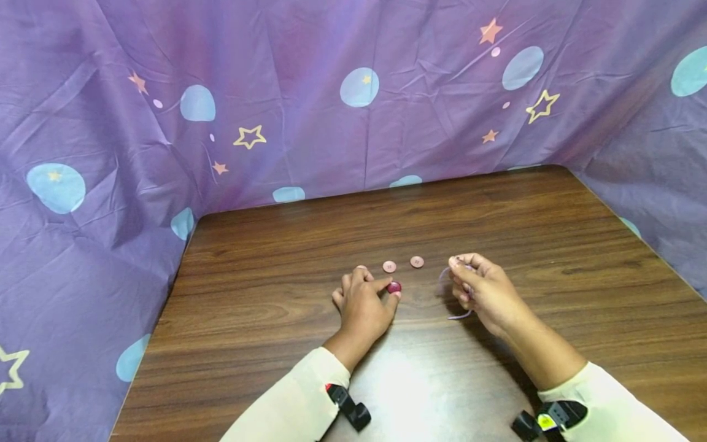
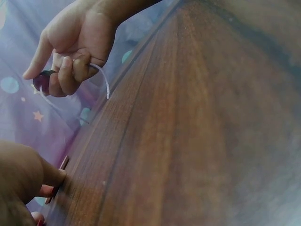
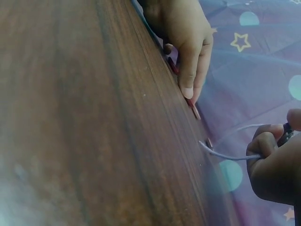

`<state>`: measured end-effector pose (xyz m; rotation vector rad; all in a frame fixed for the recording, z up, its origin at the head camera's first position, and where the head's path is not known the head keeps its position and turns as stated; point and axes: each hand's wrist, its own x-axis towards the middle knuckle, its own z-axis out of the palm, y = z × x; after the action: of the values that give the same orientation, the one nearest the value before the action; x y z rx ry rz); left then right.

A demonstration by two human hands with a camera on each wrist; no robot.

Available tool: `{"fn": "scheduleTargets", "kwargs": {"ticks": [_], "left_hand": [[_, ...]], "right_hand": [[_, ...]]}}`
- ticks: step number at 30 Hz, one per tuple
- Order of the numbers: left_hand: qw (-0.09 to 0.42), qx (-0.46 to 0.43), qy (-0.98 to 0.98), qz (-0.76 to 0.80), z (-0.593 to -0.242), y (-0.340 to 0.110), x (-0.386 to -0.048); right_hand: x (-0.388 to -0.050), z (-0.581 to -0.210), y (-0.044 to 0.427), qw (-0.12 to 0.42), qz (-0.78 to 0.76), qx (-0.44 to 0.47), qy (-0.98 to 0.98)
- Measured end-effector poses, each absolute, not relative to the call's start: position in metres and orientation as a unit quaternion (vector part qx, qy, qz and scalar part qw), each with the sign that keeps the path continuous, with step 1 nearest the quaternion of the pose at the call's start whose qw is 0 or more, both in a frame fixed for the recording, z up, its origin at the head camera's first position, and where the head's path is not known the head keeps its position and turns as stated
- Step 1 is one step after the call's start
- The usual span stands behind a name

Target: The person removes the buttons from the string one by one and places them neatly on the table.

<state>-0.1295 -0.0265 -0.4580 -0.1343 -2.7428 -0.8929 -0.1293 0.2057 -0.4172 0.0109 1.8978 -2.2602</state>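
Between the thumb and forefinger of my left hand (image 1: 364,307), a dark red button (image 1: 394,286) is pinched at the tabletop. In the right wrist view a second red piece (image 3: 173,66) shows by the left hand (image 3: 188,52). Two pink buttons (image 1: 389,266) (image 1: 417,262) lie flat just beyond. My right hand (image 1: 488,294), raised to the right, grips a pale purple string (image 1: 459,317), its end hanging from the curled fingers. The left wrist view shows a dark round piece (image 2: 42,81) pinched at the fingertips of the right hand (image 2: 82,42); how it joins the string is unclear.
The brown wooden table (image 1: 265,245) reaches back to a purple curtain (image 1: 309,110) with stars and blue dots, which also hangs along both sides. Bright glare lies on the tabletop between the two forearms.
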Motion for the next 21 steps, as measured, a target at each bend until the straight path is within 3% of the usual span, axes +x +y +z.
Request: {"fn": "scheduleTargets", "kwargs": {"ticks": [21], "left_hand": [[0.147, -0.039, -0.936, -0.317, -0.4581, -0.0264, -0.1284]], "right_hand": [[-0.1294, -0.42, 0.2059, 0.087, -0.767, 0.001, 0.636]]}}
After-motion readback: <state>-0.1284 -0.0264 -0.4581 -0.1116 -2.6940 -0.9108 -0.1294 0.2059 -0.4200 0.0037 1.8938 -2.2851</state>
